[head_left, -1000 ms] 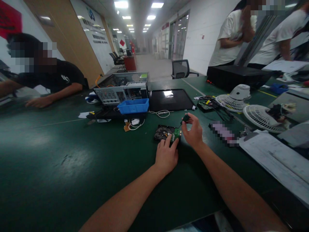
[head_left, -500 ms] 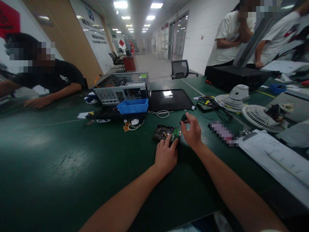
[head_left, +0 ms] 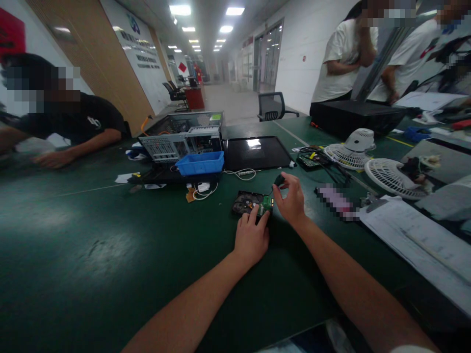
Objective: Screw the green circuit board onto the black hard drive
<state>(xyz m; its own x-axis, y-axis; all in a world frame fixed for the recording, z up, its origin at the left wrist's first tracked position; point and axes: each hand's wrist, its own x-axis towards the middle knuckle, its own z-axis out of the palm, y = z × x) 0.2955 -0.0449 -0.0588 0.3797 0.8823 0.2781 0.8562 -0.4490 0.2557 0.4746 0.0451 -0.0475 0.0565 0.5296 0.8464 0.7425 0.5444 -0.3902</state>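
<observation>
Green table (head_left: 110, 294) lies under both forearms. Nearest, the left hand (head_left: 252, 240), palm down, lays spread fingers on the near edge of a hard drive (head_left: 243, 202) at its twelve o'clock; whether it also grips I cannot tell. At the drive's two o'clock, the right hand (head_left: 290, 198) pinches a screwdriver (head_left: 279, 180) slanting down toward it. Farther, a black screen (head_left: 250, 154) lies at twelve, a blue tray (head_left: 202, 164) near ten
</observation>
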